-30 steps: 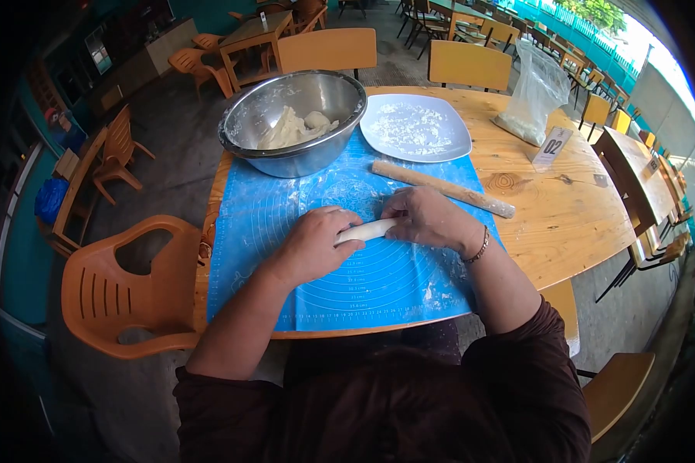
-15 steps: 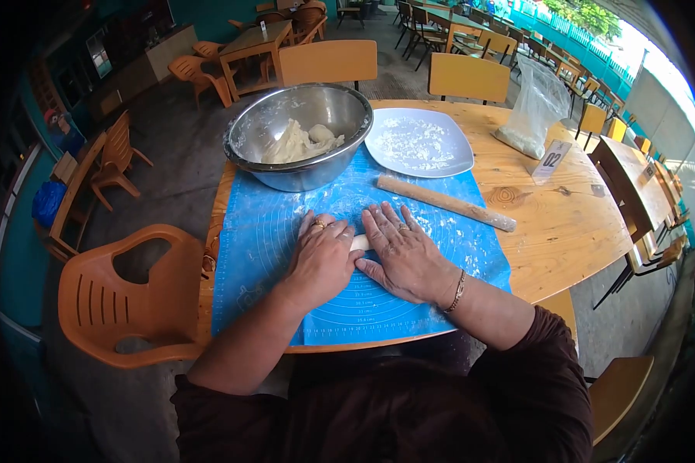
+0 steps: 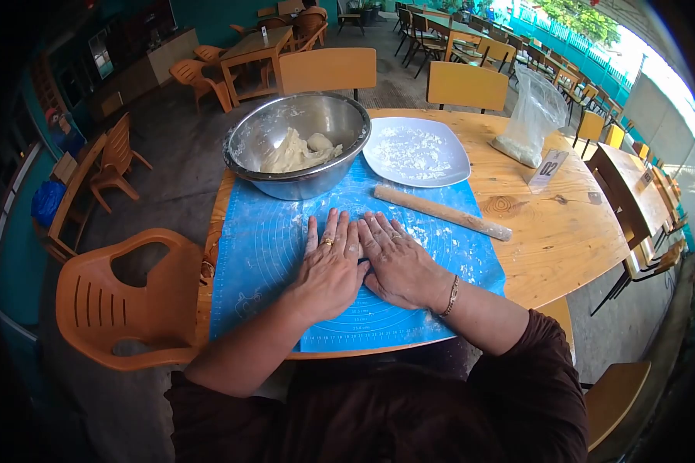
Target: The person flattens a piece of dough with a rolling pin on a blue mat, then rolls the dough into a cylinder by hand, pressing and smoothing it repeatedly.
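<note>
Side by side on the blue measuring mat [image 3: 255, 255], my left hand [image 3: 330, 266] and my right hand [image 3: 401, 266] lie flat with fingers stretched forward. Their thumbs meet in the middle. The piece of dough beneath them is almost wholly covered by the palms and fingers. Beyond my right fingers a wooden rolling pin [image 3: 442, 213] rests at a slant, touched by neither hand. Behind my left hand stands a steel bowl [image 3: 305, 185] with a lump of soft dough [image 3: 295, 151] inside. A white plate [image 3: 454, 158] dusted with flour sits to its right.
A clear plastic bag [image 3: 534, 108] with white powder stands at the right on the wooden table [image 3: 548, 255], beside a number card [image 3: 549, 167] reading 02. An orange plastic chair [image 3: 131, 301] is close on the left. Yellow chair backs [image 3: 328, 69] line the far side.
Both hands have pushed forward and straightened, with the left fingers now extended. The dough roll that showed between them is now mostly covered. The view has tilted slightly.
</note>
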Tool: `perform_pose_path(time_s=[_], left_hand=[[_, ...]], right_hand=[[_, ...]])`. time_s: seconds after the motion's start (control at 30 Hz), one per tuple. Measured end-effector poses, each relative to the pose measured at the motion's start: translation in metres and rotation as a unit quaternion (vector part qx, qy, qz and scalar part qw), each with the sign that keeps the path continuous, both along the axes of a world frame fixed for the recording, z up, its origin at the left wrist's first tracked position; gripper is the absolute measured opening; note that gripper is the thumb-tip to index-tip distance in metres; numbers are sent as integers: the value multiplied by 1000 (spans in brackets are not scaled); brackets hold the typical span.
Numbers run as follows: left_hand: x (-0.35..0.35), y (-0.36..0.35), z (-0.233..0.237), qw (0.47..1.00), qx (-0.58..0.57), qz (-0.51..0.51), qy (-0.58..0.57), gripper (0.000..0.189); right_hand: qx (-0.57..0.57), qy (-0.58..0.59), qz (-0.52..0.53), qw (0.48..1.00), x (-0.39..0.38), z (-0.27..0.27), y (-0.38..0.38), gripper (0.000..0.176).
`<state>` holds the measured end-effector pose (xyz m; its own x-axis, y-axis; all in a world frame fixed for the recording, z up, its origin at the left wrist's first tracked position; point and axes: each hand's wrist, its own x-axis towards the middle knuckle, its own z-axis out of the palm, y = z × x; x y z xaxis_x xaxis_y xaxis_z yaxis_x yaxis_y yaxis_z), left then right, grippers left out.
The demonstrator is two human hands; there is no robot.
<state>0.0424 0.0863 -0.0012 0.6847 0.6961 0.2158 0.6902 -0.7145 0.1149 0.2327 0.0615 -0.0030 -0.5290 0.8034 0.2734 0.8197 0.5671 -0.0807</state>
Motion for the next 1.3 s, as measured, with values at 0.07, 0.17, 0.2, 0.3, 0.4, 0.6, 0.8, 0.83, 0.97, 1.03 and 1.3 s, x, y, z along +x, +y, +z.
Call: perform_pose_path(time_s=[0.07,0.17,0.2,0.3,0.4,0.6,0.8,0.83,0.97,1.03,1.3], left_hand=[[1,4,4,1000,-2,11,2,67],[0,-4,6,999,-16,21,18,70],[-1,-11,5,999,-31,3,24,71],[-2,-22,8,998,-55,-21,39,72],[-1,-8,6,998,-55,-6,26,70],[-3,2,3,998,-61,-15,-17,61],[-3,-1,11,997,-75,-15,5,51],[-4,5,13,995,-99,0,15,50],[-4,2,21,991,-15,-19,-135,51],[-5,4,20,986,23,-53,-157,47],[-8,15,17,984,-58,-68,-157,31]], right_hand=[[-42,12,-11,999,-1,1,9,79],[-72,-2,-18,997,-2,9,-4,78],[-70,-2,-18,997,-3,12,-13,78],[-61,-11,-15,998,-3,12,-27,75],[-30,0,-9,1000,0,3,-9,75],[-108,-2,-4,994,3,16,-1,78],[-46,-2,22,999,8,11,-8,72],[-57,4,7,998,8,11,1,69],[-128,168,-34,977,30,24,26,59],[-181,200,-67,961,46,43,28,54],[-119,138,47,982,49,35,22,37]])
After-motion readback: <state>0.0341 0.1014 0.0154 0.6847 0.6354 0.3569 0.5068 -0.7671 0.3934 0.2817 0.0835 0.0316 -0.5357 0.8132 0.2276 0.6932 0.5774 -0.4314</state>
